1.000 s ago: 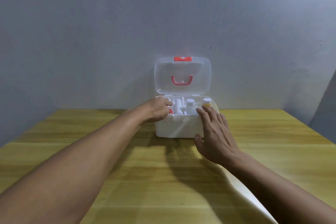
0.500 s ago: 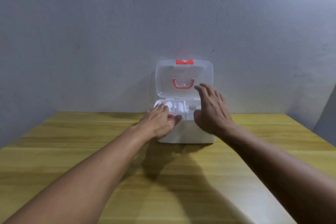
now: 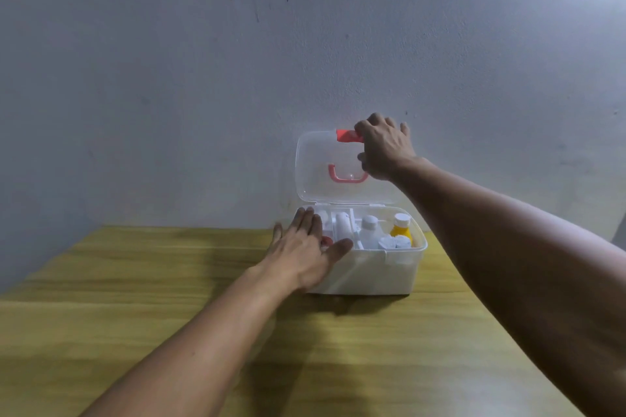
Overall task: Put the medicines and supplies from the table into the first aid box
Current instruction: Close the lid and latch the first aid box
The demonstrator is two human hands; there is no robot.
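Observation:
The white first aid box (image 3: 379, 272) stands at the table's far edge with its clear lid (image 3: 318, 159) upright against the wall. A red handle (image 3: 347, 178) and a red latch (image 3: 345, 135) mark the lid. Inside the box I see a yellow bottle (image 3: 400, 227), a white bottle (image 3: 368, 230), white rolls (image 3: 394, 242) and a white tube (image 3: 342, 225). My right hand (image 3: 384, 149) grips the lid's top right edge next to the latch. My left hand (image 3: 305, 247) lies flat with fingers spread on the box's front left rim.
The wooden table (image 3: 203, 315) stretches toward me, bare around the box. A grey wall (image 3: 203, 78) rises directly behind the box. My forearms cross the table on both sides.
My right hand rose from the front of the box to the lid's top edge and closed on it. My left hand stayed at the box's left rim, fingers flattening.

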